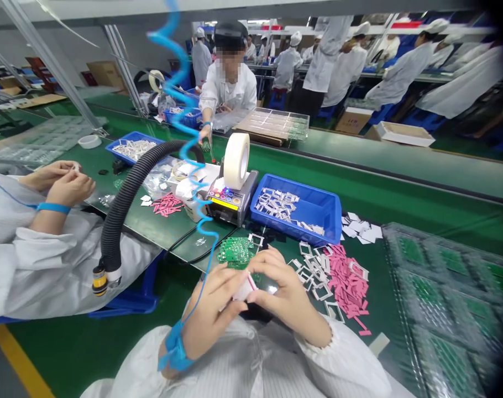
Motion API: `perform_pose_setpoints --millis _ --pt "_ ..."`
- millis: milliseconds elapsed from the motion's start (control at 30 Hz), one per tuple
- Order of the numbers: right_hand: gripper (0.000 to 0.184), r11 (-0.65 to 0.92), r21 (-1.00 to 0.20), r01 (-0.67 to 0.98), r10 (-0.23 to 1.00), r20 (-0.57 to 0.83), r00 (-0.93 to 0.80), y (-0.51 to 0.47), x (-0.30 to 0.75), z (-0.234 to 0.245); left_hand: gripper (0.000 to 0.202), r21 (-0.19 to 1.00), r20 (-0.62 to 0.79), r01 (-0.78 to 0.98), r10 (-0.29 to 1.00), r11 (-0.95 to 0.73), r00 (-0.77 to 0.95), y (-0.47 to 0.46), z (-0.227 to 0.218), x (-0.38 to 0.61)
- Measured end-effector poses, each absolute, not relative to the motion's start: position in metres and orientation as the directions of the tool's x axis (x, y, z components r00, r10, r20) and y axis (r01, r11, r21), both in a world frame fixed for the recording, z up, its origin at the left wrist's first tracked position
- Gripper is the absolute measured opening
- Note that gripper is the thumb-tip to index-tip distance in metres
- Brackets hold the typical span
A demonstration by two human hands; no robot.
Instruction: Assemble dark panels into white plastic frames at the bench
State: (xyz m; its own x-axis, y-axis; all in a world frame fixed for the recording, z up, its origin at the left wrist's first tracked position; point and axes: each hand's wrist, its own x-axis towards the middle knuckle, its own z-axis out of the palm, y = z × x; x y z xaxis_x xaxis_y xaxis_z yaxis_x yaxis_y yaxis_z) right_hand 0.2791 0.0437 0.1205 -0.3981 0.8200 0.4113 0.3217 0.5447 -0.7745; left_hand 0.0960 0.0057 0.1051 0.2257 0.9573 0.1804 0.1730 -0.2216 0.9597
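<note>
The left hand point(212, 312) and the right hand point(291, 293) are brought together above the desk point(417, 218), with a small white piece point(244, 288) pinched between the fingers of both; a pink strip is seen along its edge, though whether it is fixed there cannot be told. Just beside the right hand, loose white frames point(313, 273) are scattered, and a heap of pink strips point(346, 282) lies against them, so much of the loose stock is seen unused. White squares point(361, 231) lie beyond the heap. A green circuit board point(236, 251) is placed just ahead of the left hand. Further white frames are held in a blue tray point(295, 207), whose rim is close to the loose frames. A tape dispenser point(232, 202) stands beside that tray. Room on the right is bounded by a clear plastic tray of green boards point(442, 298), and a co-worker's hands point(64, 185) are worked to the left.
</note>
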Motion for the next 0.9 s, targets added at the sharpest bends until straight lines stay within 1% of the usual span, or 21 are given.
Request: perform_pose_setpoints --millis 67,133,167,233,267,300,333,367,400,433,500,533,567,600,633,733,767,833,900 --pt "0.032 0.513 -0.779 0.360 0.840 0.370 -0.398 0.043 0.268 0.119 0.041 0.913 0.240 0.268 0.937 -0.307 0.256 0.002 0.101 0.090" --pt "0.027 0.427 -0.817 0.388 0.879 0.274 -0.390 0.043 0.254 0.117 0.041 0.916 0.225 0.291 0.953 -0.278 0.203 -0.001 0.094 0.087" --pt "0.025 0.341 -0.867 0.363 0.909 0.205 -0.364 0.044 0.246 0.116 0.040 0.930 0.197 0.286 0.969 -0.233 0.150 -0.002 0.090 0.086" --pt "0.025 0.105 -0.971 0.214 0.955 0.038 -0.295 0.048 0.230 0.109 0.036 0.968 0.105 0.228 0.994 -0.108 0.028 -0.002 0.079 0.081" --pt "0.027 -0.011 -0.993 0.115 0.965 -0.040 -0.258 0.053 0.223 0.104 0.034 0.986 0.035 0.164 0.999 -0.029 -0.035 -0.001 0.073 0.076" --pt "0.029 -0.106 -0.994 0.026 0.969 -0.109 -0.221 0.058 0.217 0.099 0.031 0.997 -0.048 0.060 0.994 0.054 -0.102 0.000 0.064 0.068" --pt "0.030 -0.175 -0.984 -0.043 0.970 -0.165 -0.179 0.066 0.213 0.093 0.028 0.987 -0.143 -0.101 0.976 0.127 -0.166 0.001 0.055 0.057" --pt "0.031 -0.223 -0.971 -0.088 0.969 -0.211 -0.128 0.074 0.210 0.088 0.025 0.942 -0.249 -0.283 0.944 0.184 -0.215 0.003 0.045 0.042" --pt "0.033 -0.260 -0.958 -0.120 0.965 -0.252 -0.073 0.084 0.209 0.082 0.021 0.845 -0.348 -0.504 0.897 0.175 -0.271 0.004 0.034 0.025" --pt "0.033 -0.301 -0.940 -0.159 0.953 -0.301 -0.022 0.094 0.209 0.077 0.020 0.702 -0.433 -0.702 0.855 0.121 -0.285 0.004 0.023 0.005" --pt "0.029 -0.373 -0.898 -0.231 0.918 -0.394 0.049 0.114 0.209 0.071 0.035 0.636 -0.466 -0.771 0.813 0.033 -0.349 0.000 0.006 -0.037" --pt "0.027 -0.401 -0.879 -0.259 0.899 -0.431 0.071 0.122 0.208 0.069 0.042 0.548 -0.502 -0.832 0.765 -0.080 -0.404 -0.003 -0.001 -0.056" --pt "0.025 -0.424 -0.860 -0.282 0.881 -0.464 0.089 0.129 0.207 0.067 0.049 0.529 -0.520 -0.842 0.746 -0.102 -0.416 -0.008 -0.005 -0.071" --pt "0.025 -0.444 -0.844 -0.301 0.864 -0.492 0.105 0.134 0.204 0.067 0.052 0.508 -0.532 -0.854 0.738 -0.113 -0.414 -0.012 -0.008 -0.083" --pt "0.025 -0.459 -0.830 -0.318 0.849 -0.515 0.119 0.137 0.202 0.067 0.054 0.483 -0.550 -0.870 0.739 -0.099 -0.389 -0.017 -0.009 -0.092" --pt "0.029 -0.488 -0.796 -0.359 0.810 -0.566 0.153 0.143 0.193 0.068 0.055 0.469 -0.575 -0.883 0.747 -0.035 -0.335 -0.028 -0.011 -0.099" --pt "0.030 -0.492 -0.787 -0.372 0.801 -0.577 0.160 0.144 0.191 0.068 0.054 0.482 -0.566 -0.875 0.745 -0.047 -0.352 -0.030 -0.011 -0.099" --pt "0.031 -0.496 -0.772 -0.397 0.788 -0.592 0.168 0.146 0.187 0.069 0.048 0.515 -0.520 -0.848 0.741 -0.124 -0.424 -0.031 -0.014 -0.097" --pt "0.030 -0.493 -0.760 -0.424 0.782 -0.601 0.167 0.148 0.186 0.071 0.043 0.514 -0.478 -0.835 0.742 -0.196 -0.469 -0.031 -0.016 -0.093"
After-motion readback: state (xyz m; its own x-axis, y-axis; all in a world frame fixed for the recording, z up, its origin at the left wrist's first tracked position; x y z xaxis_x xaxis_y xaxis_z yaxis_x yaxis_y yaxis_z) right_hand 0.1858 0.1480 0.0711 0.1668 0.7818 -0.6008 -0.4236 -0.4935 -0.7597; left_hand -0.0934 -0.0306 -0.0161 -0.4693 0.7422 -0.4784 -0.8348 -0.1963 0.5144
